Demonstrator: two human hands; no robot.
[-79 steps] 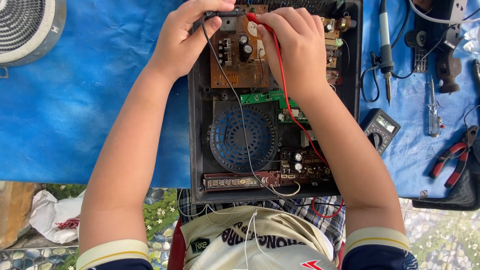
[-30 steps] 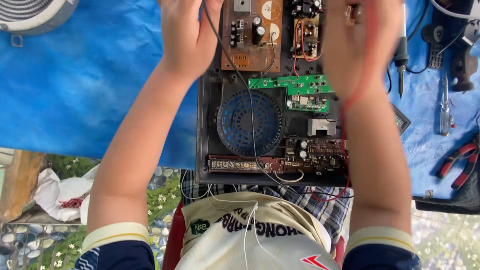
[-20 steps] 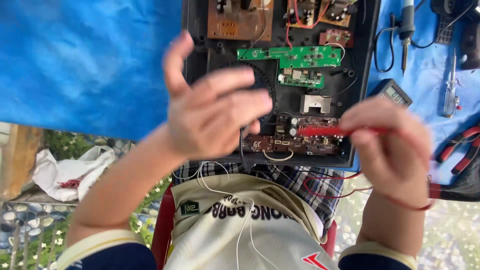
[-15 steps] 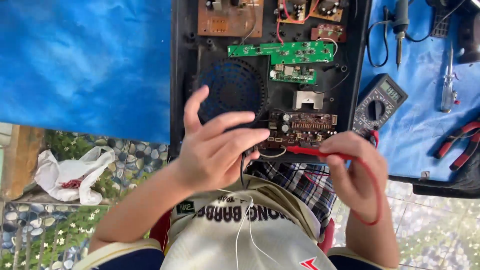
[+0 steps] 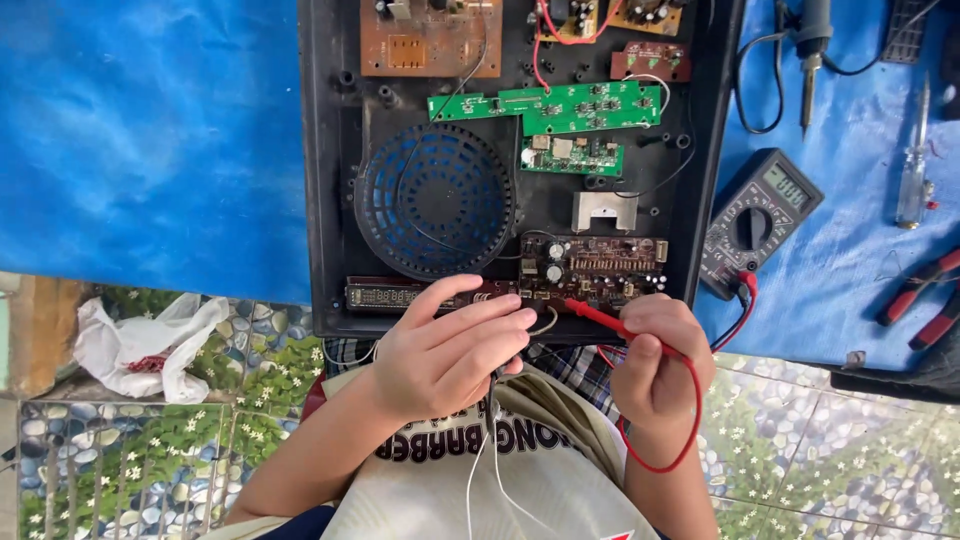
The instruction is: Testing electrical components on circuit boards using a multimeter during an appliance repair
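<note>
Both hands have come down from the far end of the open black plastic case (image 5: 330, 200) to its near edge. About two and a half seconds ago they were working at the brown circuit board (image 5: 430, 40) at the top; now that board lies bare and the hands are close to the person's body.

The right hand (image 5: 655, 365) is closed around the red probe with its thin red wire (image 5: 600, 315). It holds the probe like a pen, and the tip points left toward the dark brown circuit board with small round capacitors (image 5: 590, 270) at the lower right of the case. Whether the tip touches the board cannot be told. The red wire loops under the wrist and goes up to the dark grey multimeter with a rotary dial (image 5: 755, 220), which lies on the blue cloth (image 5: 150, 150) just beside the case.

The left hand (image 5: 445, 350) has its fingers curled and lying together over the near rim of the case, beside the long narrow display strip (image 5: 390, 296). A black probe was in it earlier, but now it is hidden, so what the hand holds cannot be told.

Judging from this, the measuring has passed from the top board to the near board.
</note>
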